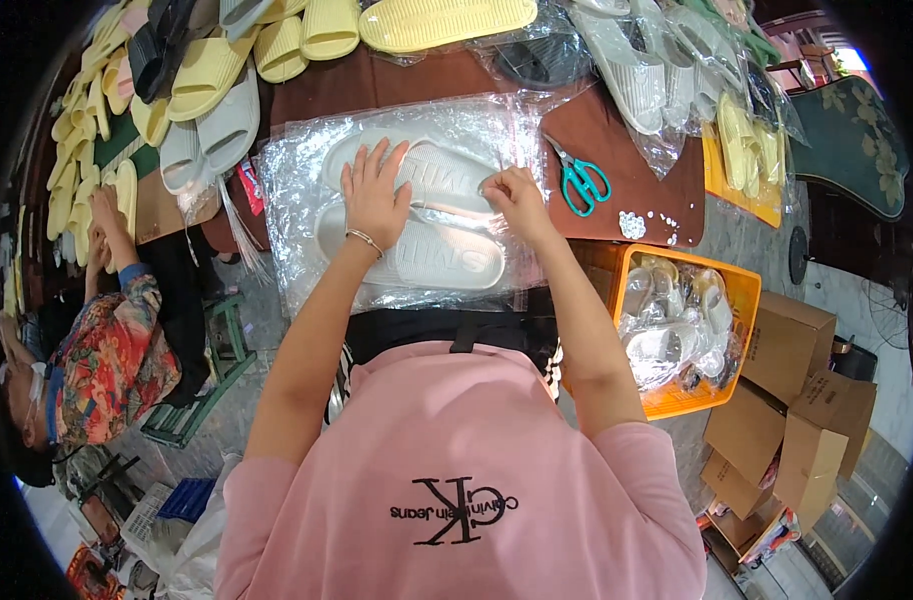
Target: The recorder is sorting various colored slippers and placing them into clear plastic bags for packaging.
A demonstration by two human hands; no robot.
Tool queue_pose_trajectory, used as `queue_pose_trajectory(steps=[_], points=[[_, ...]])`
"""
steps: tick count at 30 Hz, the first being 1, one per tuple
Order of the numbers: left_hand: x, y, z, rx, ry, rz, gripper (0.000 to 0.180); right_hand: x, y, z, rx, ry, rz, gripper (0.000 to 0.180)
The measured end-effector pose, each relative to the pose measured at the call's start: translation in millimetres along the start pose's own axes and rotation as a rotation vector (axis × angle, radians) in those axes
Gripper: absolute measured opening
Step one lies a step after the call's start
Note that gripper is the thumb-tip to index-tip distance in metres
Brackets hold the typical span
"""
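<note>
A pair of pale grey-white slippers (452, 250) lies side by side within shiny clear film, above a spread of clear plastic bags (297, 270) at the table's near edge. My left hand (377, 195) rests flat on the slippers, its fingers spread over the farther one. Beside the right end of that slipper, my right hand (518, 203) is closed, its curled fingers pinching the clear plastic bag. The fingertips of this hand are partly hidden. Teal-handled scissors (583, 184) lie just to the right of the bags.
Small white round pieces (632, 225) are scattered at the table's right. An orange crate (677, 402) of bagged slippers stands below, near cardboard boxes (777, 400). Yellow slippers (212, 75) and bagged grey ones (627, 75) line the far side. Another person (117, 360) works at the left.
</note>
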State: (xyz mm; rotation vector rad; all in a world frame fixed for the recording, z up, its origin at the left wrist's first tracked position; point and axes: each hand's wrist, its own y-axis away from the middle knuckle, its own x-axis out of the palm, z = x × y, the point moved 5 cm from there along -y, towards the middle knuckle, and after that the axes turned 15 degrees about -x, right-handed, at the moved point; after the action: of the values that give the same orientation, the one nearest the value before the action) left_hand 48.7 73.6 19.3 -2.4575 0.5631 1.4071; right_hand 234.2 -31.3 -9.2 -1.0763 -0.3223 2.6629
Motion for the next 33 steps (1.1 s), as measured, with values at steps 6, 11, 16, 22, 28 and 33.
queue_pose_trajectory(steps=[6,11,16,22,28,33], points=[[1.7,-2.3,4.1,0.025,0.025,-0.023,0.054,-43.3,16.1,-0.2,0.14,-0.086,-0.261,0.011],[-8.3,-8.4,7.4,0.006,-0.003,-0.022,0.055,-119.2,72.2,-44.6,0.373,0.122,-0.632,0.015],[-9.0,-6.1,13.9,-0.019,-0.083,-0.012,0.06,-146.1,124.7,-106.4,0.613,0.125,-0.518,0.018],[0.9,6.8,5.8,0.026,-0.099,-0.033,0.056,-144.5,175.0,-141.3,0.623,0.194,-0.602,0.012],[-42.0,22.4,21.7,-0.214,0.035,-0.048,0.049,-152.2,139.9,-79.3,0.598,0.575,-0.641,0.017],[-31.3,25.2,47.9,-0.356,0.243,0.074,0.05,-72.8,57.5,10.5,0.045,0.249,-0.34,0.009]])
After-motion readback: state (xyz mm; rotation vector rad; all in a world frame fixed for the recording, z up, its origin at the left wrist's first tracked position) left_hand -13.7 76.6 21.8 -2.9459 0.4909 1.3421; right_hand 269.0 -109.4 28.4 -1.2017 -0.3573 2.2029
